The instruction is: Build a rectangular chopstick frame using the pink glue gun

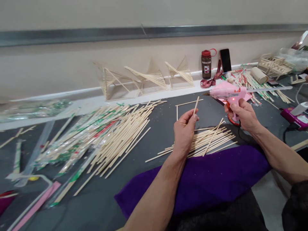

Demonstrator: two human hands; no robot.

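Observation:
Between the thumb and fingers of my left hand a wooden chopstick points up and away. My right hand is wrapped round the handle of a pink glue gun, whose nozzle faces left toward the chopstick, apart from it. A small red light glows on the gun, and a clear glue stick juts from its back. Under my left hand lies a loose pile of chopsticks. Just beyond that hand, two sticks form an L-shaped corner on the dark table.
Three twisted stick frames lean near the wall. A larger heap of chopsticks, partly in wrappers, covers the left side. A bottle and a phone stand at the back. Purple cloth lies along the front edge; a purple device sits right.

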